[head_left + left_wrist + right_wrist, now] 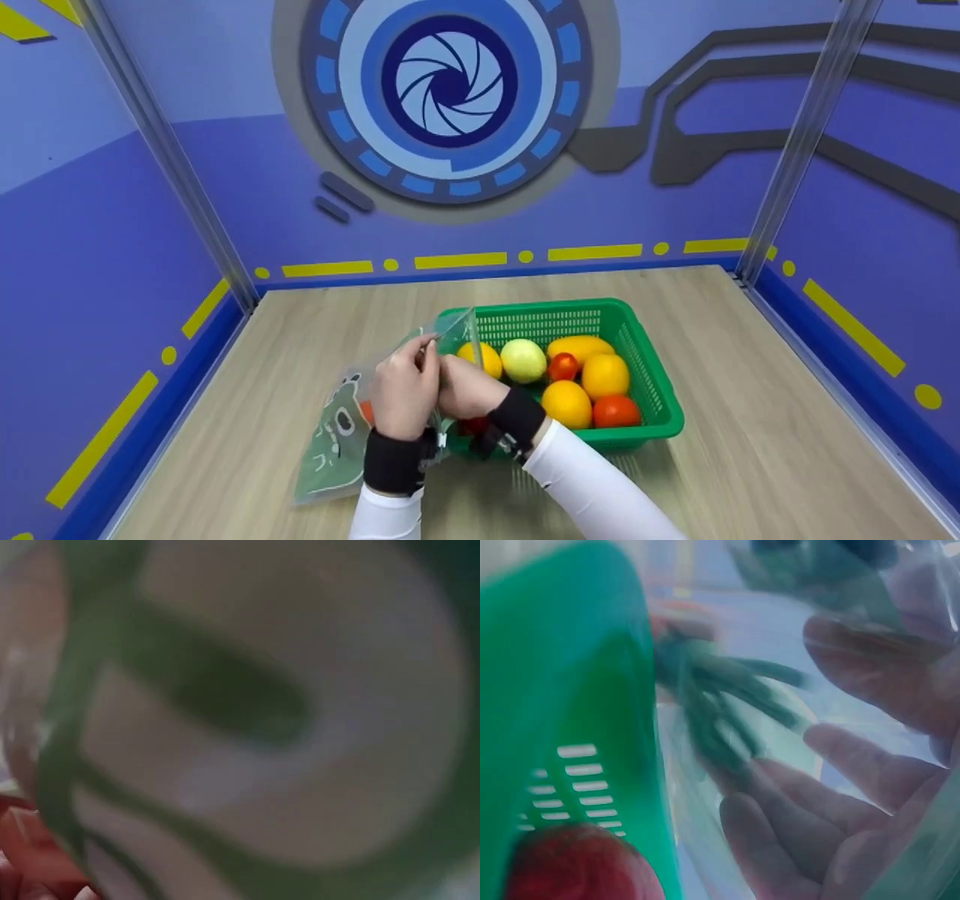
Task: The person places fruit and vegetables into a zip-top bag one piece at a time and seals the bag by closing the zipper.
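My left hand (403, 394) pinches the upper edge of a clear zip bag (319, 476) with a green and white print. Beside it, my right hand (469, 386) reaches into the bag's mouth, its fingertips hidden in the head view. Through the plastic in the right wrist view, the right hand's fingers (885, 765) are spread and loosely bent, near green stalks (735, 690) on an orange-red thing inside the bag. Some orange (367, 412) shows through the bag in the head view. Blurred bag print (225, 712) fills the left wrist view.
To the right stands a green basket (660, 382) holding oranges (567, 405), a yellow mango-like fruit (580, 349), a pale green round fruit (523, 361), tomatoes (616, 412) and a dark red fruit (581, 866). Blue panels (225, 187) enclose the wooden table (750, 450).
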Demonstrator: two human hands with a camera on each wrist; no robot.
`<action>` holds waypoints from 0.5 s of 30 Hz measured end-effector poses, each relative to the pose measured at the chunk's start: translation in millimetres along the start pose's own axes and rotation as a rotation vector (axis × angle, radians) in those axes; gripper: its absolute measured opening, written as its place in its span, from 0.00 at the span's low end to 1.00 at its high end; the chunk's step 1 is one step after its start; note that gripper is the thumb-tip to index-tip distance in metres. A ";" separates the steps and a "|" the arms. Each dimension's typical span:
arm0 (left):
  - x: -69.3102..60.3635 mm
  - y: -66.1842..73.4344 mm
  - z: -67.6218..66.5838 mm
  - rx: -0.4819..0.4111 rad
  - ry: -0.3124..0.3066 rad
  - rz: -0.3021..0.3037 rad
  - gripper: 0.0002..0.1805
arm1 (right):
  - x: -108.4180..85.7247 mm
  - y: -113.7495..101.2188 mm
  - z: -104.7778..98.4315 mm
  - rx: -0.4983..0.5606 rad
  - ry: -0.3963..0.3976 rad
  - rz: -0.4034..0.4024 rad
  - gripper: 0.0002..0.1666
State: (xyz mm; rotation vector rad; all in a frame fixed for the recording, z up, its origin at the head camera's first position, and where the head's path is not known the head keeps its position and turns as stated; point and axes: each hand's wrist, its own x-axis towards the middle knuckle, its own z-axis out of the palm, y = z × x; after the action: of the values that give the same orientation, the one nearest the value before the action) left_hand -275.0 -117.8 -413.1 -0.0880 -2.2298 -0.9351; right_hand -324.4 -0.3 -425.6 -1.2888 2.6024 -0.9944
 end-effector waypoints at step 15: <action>1.9 -0.9 -1.3 -0.006 -0.024 -0.033 0.10 | -10.4 0.1 -2.5 0.113 0.043 0.138 0.31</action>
State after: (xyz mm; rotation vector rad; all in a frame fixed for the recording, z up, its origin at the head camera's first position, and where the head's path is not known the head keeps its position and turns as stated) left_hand -275.9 -119.7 -411.8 -0.0652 -2.2567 -0.9636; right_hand -318.7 8.7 -425.9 -1.0592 2.5821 -1.1382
